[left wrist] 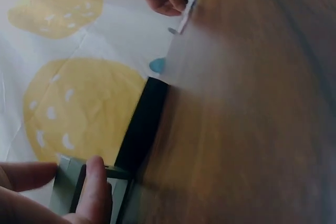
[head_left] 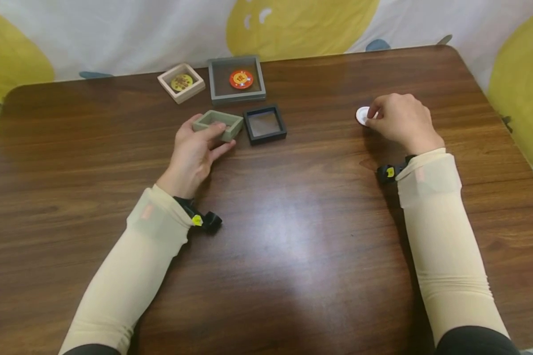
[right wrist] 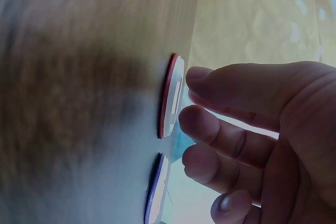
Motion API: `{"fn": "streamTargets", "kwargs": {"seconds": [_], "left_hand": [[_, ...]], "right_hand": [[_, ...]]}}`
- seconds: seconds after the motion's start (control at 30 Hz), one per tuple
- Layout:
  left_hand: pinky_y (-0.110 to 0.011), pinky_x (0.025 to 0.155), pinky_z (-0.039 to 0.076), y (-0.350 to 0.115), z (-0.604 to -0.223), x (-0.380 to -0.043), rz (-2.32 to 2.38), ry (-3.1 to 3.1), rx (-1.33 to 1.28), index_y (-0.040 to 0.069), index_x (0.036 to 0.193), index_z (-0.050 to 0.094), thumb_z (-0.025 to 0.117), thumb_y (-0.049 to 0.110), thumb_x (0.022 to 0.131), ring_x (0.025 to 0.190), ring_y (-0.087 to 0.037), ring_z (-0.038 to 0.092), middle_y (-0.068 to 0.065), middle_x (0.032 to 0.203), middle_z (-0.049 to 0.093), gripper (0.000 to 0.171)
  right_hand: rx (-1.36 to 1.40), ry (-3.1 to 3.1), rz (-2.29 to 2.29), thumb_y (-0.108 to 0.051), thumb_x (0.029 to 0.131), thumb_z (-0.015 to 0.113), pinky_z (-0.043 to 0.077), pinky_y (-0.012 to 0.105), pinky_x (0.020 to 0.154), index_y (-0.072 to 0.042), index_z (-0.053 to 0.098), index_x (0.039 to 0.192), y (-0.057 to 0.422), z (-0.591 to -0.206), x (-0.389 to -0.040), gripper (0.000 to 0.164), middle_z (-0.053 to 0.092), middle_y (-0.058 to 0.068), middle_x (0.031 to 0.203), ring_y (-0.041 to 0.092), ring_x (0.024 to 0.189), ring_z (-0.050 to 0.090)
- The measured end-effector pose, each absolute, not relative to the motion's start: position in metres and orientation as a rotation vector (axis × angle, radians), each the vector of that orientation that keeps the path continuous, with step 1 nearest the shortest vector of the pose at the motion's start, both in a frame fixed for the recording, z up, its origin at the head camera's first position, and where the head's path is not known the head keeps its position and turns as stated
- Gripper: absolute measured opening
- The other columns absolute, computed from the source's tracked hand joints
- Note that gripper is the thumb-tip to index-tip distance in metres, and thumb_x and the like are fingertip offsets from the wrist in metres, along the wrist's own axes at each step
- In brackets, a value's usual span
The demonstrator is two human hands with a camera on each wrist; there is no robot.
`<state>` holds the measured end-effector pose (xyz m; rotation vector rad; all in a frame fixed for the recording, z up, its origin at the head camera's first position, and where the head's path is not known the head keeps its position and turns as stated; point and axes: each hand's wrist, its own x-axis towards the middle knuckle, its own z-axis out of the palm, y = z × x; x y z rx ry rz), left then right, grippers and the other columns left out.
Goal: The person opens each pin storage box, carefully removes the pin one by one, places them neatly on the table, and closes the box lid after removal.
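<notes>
My left hand (head_left: 193,153) grips a small sage-green square frame (head_left: 235,127), thumb over its near rim and a finger along its underside. The frame is tilted and sits beside a black square frame (head_left: 253,139). In the left wrist view the green frame (left wrist: 67,184) shows between thumb and fingers. To the right, my right hand (head_left: 401,121) hovers with loosely bent fingers at a white disc (head_left: 361,115). The right wrist view shows two pale discs, a red-edged one (right wrist: 173,98) and a blue-edged one (right wrist: 156,190), with the fingertips (right wrist: 198,123) just apart from them.
At the back left, a light wooden frame (head_left: 168,83) holds a yellow chip (head_left: 181,82). Beside it a larger grey frame (head_left: 213,81) holds a red chip (head_left: 241,79). A fruit-patterned cloth (head_left: 160,34) hangs behind the brown table (head_left: 293,207).
</notes>
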<state>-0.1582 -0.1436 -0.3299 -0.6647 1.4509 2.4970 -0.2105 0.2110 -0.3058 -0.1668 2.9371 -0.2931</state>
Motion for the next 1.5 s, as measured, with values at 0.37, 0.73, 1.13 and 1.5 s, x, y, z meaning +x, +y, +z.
{"fn": "streamTargets", "kwargs": {"seconds": [0.37, 0.73, 1.13, 1.5], "left_hand": [[-0.023, 0.051, 0.058, -0.142, -0.334, -0.159, 2.145, 1.891, -0.463, 0.015, 0.146, 0.008, 0.059, -0.016, 0.083, 0.091, -0.02, 0.053, -0.018, 0.135, 0.033, 0.087], [-0.024, 0.051, 0.052, -0.168, -0.319, -0.155, 1.238, 2.634, -0.003, 0.016, 0.142, 0.034, 0.066, 0.012, 0.089, 0.057, -0.015, 0.059, -0.018, 0.104, 0.063, 0.063], [-0.022, 0.05, 0.049, -0.173, -0.316, -0.154, 1.143, 2.693, 0.045, 0.01, 0.123, 0.051, 0.065, 0.01, 0.089, 0.057, -0.014, 0.064, -0.02, 0.097, 0.072, 0.036], [-0.027, 0.056, 0.052, -0.175, -0.317, -0.156, 1.024, 2.557, 0.041, 0.008, 0.148, 0.02, 0.065, 0.017, 0.089, 0.066, -0.017, 0.062, -0.019, 0.101, 0.066, 0.074]], "right_hand": [[-0.171, 2.919, -0.283, -0.032, 0.092, 0.056, 0.042, 0.045, 0.059, -0.006, 0.064, 0.11, 0.21, -0.307, -0.211, 0.032, 0.064, 0.019, 0.104, 0.035, 0.088, 0.056], [-0.183, 2.915, -0.278, -0.033, 0.093, 0.055, 0.042, 0.044, 0.057, -0.006, 0.064, 0.111, 0.21, -0.307, -0.209, 0.034, 0.064, 0.02, 0.103, 0.035, 0.086, 0.056], [-0.202, 2.911, -0.27, -0.036, 0.093, 0.054, 0.042, 0.045, 0.059, -0.007, 0.064, 0.111, 0.21, -0.306, -0.211, 0.036, 0.064, 0.019, 0.102, 0.035, 0.087, 0.056], [-0.233, 2.913, -0.26, -0.034, 0.093, 0.054, 0.043, 0.046, 0.059, -0.009, 0.065, 0.109, 0.204, -0.304, -0.209, 0.031, 0.066, 0.016, 0.102, 0.034, 0.088, 0.058]]}}
